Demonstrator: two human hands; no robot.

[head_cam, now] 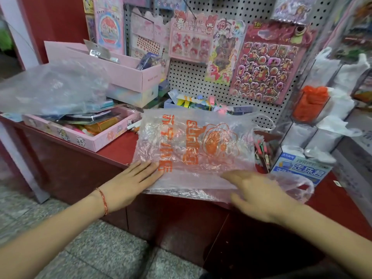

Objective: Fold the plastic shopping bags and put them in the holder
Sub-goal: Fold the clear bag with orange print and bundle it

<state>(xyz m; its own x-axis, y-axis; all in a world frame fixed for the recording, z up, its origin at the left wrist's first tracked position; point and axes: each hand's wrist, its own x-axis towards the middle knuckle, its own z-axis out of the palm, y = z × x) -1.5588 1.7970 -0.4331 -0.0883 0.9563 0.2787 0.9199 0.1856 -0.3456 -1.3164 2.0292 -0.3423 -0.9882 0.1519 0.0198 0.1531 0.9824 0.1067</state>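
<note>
From the head camera: a thin, crinkly clear plastic bag point(201, 150) with orange print lies flat on the red tabletop point(124, 150). The left hand point(130, 182) presses its near-left corner, grip apart, fingers straight. The blurred right hand point(259, 196) rests on its near edge, grip apart.

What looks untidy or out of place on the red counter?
The orange-printed shopping bag is heavily crumpled, and its near edge hangs over the front of the red counter, beside the left hand pressing it. At the left, a loose clear plastic bag lies heaped over the pink tray of stationery.
</note>
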